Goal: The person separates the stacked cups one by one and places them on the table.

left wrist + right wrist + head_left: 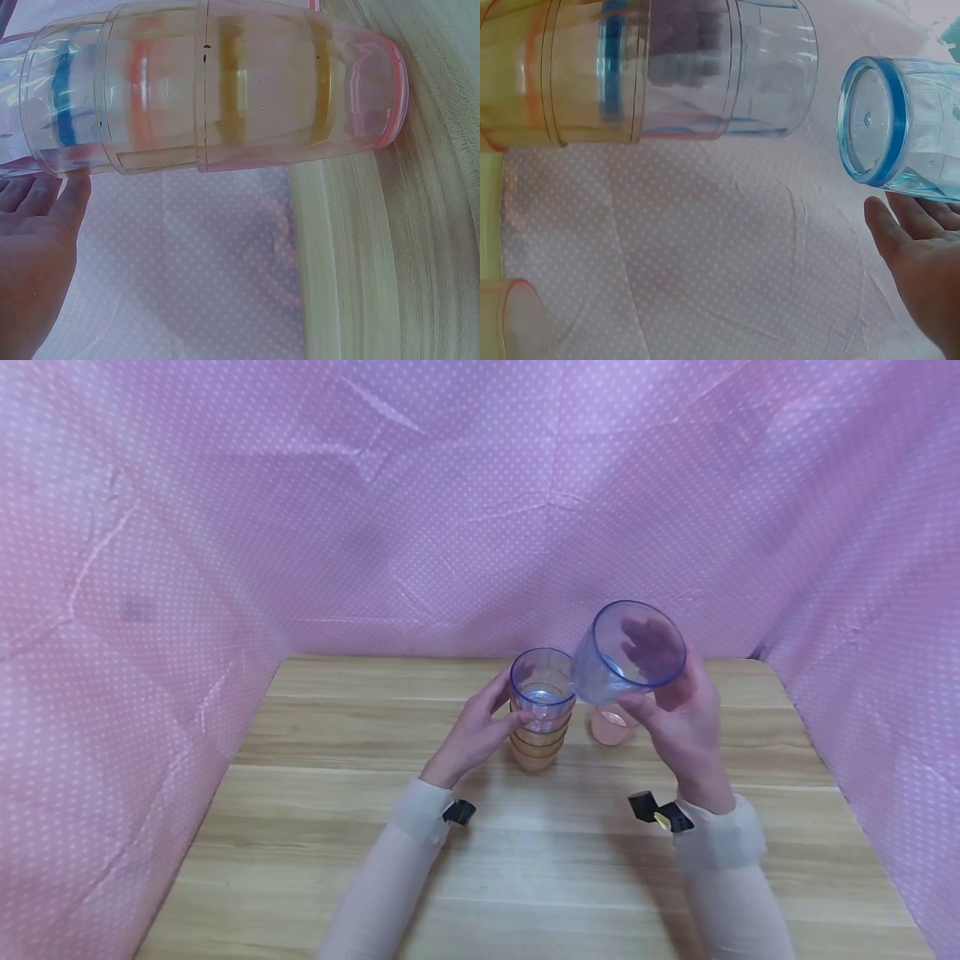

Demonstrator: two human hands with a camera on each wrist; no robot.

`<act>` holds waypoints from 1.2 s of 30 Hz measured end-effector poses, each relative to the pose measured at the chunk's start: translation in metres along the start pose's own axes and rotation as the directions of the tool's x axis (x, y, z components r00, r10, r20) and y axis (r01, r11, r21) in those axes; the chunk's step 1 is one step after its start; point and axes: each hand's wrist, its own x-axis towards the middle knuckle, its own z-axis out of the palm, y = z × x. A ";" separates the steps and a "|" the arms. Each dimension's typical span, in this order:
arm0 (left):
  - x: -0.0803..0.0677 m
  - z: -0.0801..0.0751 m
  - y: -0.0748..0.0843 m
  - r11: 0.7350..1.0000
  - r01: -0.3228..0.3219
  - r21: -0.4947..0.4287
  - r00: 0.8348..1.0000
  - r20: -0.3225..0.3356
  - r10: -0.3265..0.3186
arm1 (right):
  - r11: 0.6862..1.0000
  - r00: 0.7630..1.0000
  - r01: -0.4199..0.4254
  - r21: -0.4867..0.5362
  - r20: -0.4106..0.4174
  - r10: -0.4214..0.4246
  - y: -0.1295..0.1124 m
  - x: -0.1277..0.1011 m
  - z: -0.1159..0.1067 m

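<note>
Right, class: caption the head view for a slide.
Left hand steadies cup stack; right hand holds blue cup tilted.

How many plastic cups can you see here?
About 6: roughly four nested in the stack the left hand steadies, a blue cup in the right hand, a pink cup behind it.

clear blue cup (628,653), pink cup (611,726), pink white-dotted cloth (480,510), pale wood table (540,877)

I'm seeing one stack (539,714) of four nested cups sitting on one table (525,877), one loose blue cup (628,653) staying aloft, and one pink cup (611,727) standing alone: six cups.
</note>
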 end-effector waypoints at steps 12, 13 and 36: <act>0.001 -0.002 -0.001 1.000 -0.023 -0.009 1.000 0.016 0.023 | 1.000 0.999 0.009 0.014 -0.038 -0.008 -0.002 -0.007 -0.016; 0.001 -0.002 -0.001 1.000 -0.025 -0.010 1.000 0.018 0.026 | 1.000 0.999 0.007 0.014 -0.043 -0.006 -0.002 -0.008 -0.018; 0.002 -0.002 -0.001 1.000 0.005 -0.013 1.000 0.015 -0.004 | 1.000 0.991 -0.022 0.015 -0.135 0.023 -0.006 -0.025 -0.050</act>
